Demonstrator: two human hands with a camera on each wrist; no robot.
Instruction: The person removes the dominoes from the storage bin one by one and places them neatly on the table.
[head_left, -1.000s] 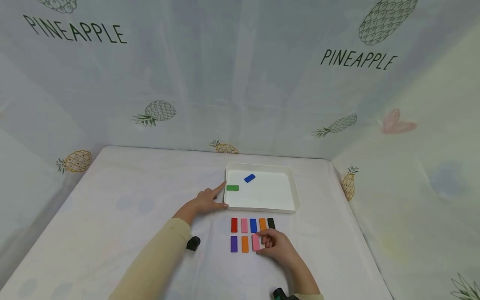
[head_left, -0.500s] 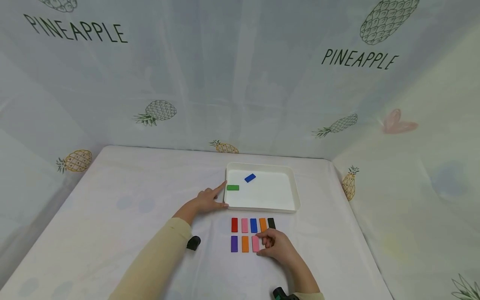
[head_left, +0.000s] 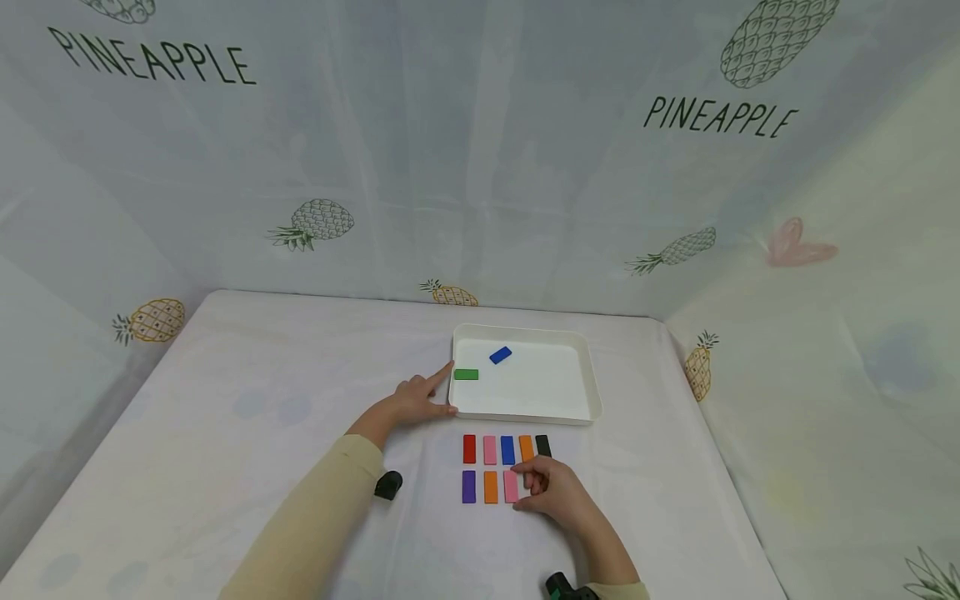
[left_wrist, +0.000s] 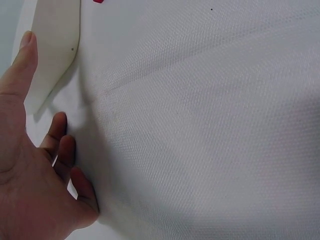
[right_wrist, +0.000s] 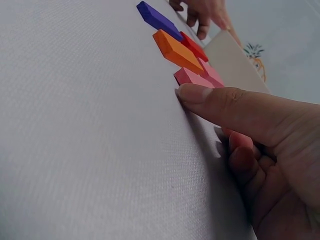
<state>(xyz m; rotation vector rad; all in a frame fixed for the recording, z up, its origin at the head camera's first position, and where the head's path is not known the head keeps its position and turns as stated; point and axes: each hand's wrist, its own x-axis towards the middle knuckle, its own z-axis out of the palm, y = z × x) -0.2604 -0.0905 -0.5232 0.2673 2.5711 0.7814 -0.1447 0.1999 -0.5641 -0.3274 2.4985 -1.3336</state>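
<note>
My right hand [head_left: 558,497] has thumb and index finger at the two short ends of a pink block [head_left: 511,487], pinching it at the right end of the front row. In the right wrist view the thumb presses against the near end of that pink block [right_wrist: 189,77]. Left of it lie an orange block [head_left: 491,487] and a purple block [head_left: 468,487]. My left hand [head_left: 408,402] touches the left side of a white tray [head_left: 525,419] with thumb and index finger spread; its other fingers bend loosely in the left wrist view.
Behind the front row stand a red block [head_left: 469,449], a second pink block [head_left: 490,450], a blue block [head_left: 507,450], another orange block [head_left: 527,448] and a black block [head_left: 543,446]. Inside the tray lie a green block [head_left: 467,375] and a slanted blue block [head_left: 501,355].
The pink block under my right hand has shifted slightly toward me and now lines up with the orange one. Both hands otherwise stay in place.
</note>
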